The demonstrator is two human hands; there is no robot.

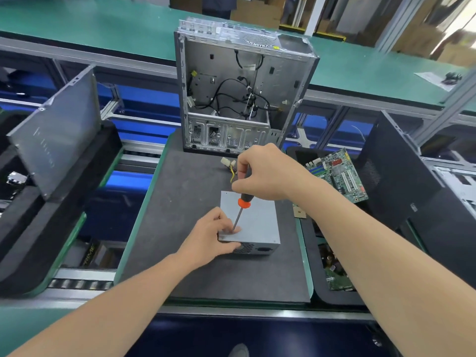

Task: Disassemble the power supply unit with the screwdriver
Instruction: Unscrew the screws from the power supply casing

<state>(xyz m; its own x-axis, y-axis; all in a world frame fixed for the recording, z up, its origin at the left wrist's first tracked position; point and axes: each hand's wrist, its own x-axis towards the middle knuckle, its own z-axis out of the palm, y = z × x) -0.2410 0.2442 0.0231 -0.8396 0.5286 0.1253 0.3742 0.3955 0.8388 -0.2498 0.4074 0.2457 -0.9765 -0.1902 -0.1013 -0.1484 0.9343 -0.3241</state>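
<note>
Unscrewing cover: right hand [260,173] fingers [241,164] wrapped round screwdriver [243,202], tip apparently seated at power supply unit [257,222] corner; left hand [213,238] grips that corner. Next: steady downward turns.

You get bright, even overhead light with only soft shadows; your wide lens bends the edges, and the far background blurs.

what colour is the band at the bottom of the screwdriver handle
Orange: the collar of the black-handled screwdriver, shown best in the head view.
</note>
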